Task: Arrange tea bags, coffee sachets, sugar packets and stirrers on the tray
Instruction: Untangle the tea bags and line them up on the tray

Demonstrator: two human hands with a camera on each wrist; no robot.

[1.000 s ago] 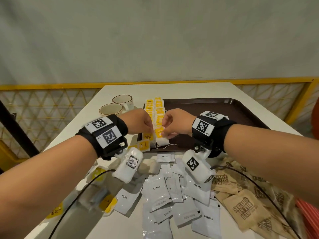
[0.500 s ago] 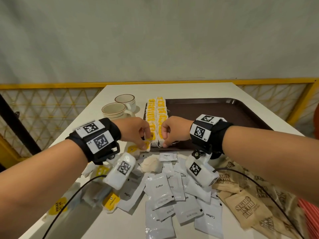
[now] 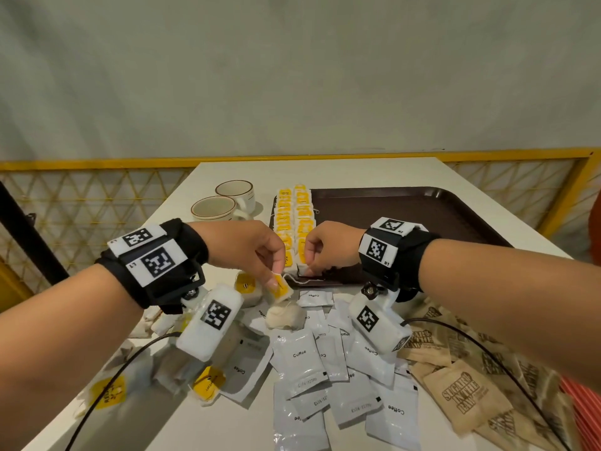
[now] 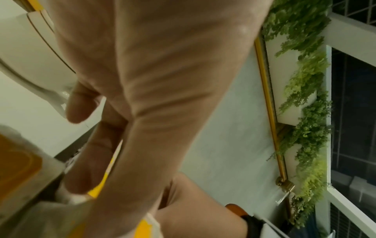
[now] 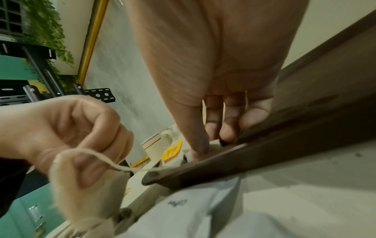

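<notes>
At frame centre, the left hand (image 3: 257,252) pinches a yellow tag (image 3: 280,285) just off the tray's (image 3: 422,209) near-left corner; its string (image 3: 299,281) runs to a tea bag (image 3: 304,271) on the tray's near edge, which the right hand's (image 3: 328,249) fingertips (image 5: 200,151) pinch. Behind them two rows of tea bags (image 3: 294,219) fill the tray's left side. Coffee sachets (image 3: 331,369) lie on the bench (image 3: 325,172) at lower centre, sugar packets (image 3: 465,392) lower right, two cups (image 3: 224,203) left of the tray.

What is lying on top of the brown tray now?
Two rows of yellow-tagged tea bags lie along the tray's left edge. The right hand covers the nearest bags.
</notes>
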